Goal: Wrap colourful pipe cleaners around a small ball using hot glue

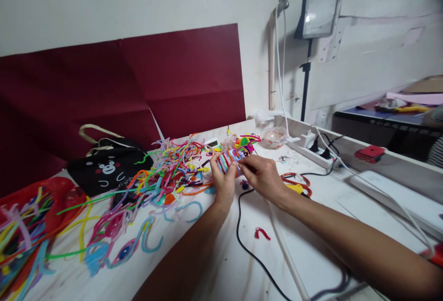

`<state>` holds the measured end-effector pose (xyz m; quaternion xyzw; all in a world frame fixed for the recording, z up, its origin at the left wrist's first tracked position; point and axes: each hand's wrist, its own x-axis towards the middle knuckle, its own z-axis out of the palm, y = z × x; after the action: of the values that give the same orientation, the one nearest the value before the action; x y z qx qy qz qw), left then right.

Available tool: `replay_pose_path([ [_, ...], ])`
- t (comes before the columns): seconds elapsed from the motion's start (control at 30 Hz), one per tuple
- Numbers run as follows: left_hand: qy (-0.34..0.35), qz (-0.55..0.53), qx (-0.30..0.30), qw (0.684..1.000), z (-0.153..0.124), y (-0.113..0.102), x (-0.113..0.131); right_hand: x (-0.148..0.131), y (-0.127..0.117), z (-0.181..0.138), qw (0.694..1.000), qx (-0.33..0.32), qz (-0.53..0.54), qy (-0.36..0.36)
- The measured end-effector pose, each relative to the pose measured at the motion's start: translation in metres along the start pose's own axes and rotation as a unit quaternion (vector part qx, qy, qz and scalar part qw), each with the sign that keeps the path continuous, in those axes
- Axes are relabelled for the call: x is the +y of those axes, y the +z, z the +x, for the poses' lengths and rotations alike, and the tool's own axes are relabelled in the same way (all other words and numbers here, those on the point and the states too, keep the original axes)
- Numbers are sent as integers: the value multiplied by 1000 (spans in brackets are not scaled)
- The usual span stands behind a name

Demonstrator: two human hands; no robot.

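Over the white table, a striped pipe-cleaner craft [226, 160] in red, light blue, pink and lilac is held by my left hand [223, 182], thumb in front and fingers around its far side. My right hand [266, 176] is closed in a pinch against the craft's right edge. What lies between those fingertips is too small to make out. Just behind my fingers are bright yellow, green and magenta pipe-cleaner pieces [246, 141]. A dark blue round piece [245, 185] sits below my hands. Nearer me lies a short bent red pipe cleaner [262, 233].
Tangled pipe cleaners [162, 167] cover the table's left, beside a black bag [107, 167] and a red plastic bag [67, 195]. To the right are a clear bowl [274, 137], a power strip [314, 156], a yellow-handled tool [294, 188] and a white box [391, 195]. A black cable [238, 227] crosses the front.
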<state>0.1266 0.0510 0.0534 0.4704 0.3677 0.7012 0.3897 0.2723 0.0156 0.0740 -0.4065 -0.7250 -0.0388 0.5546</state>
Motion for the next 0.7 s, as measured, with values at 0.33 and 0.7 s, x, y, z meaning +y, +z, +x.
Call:
replay_pose_path([
  [0.33,-28,-1,-15,999,-7,4,-11,10,2,-6,1000,-7,-7,3],
  [0.7,-131,-46,-71,988,-3,-4,-26,19,0,-6,998,-52,-40,17],
])
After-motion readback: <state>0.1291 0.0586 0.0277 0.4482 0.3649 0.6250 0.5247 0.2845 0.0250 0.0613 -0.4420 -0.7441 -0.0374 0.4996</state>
